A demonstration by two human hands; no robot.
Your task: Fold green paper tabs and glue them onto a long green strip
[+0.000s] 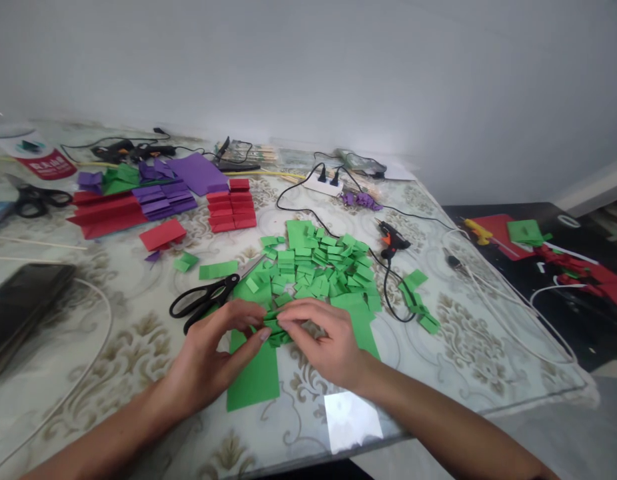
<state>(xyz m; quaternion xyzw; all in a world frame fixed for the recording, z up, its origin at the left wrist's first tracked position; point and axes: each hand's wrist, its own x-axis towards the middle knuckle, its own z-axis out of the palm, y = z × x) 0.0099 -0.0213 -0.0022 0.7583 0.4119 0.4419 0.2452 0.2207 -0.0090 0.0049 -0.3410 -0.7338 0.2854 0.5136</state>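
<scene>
Between my two hands is a small folded piece of green paper (272,323). My left hand (221,347) pinches its left side with thumb and fingertips. On the other side, the thumb and fingers of my right hand (321,337) grip it too. A heap of folded green paper pieces (323,263) lies just beyond, on larger green sheets (253,381). Black-handled scissors (208,295) rest left of the heap, blades pointing toward it. My fingers partly cover the held piece.
Right of the heap stands a glue gun (392,239) with its cord looping on the table. Behind are a white power strip (322,183), red folded strips (232,208) and purple paper (198,173). A phone (26,313) and white cable lie left. A black surface (588,333) adjoins at right.
</scene>
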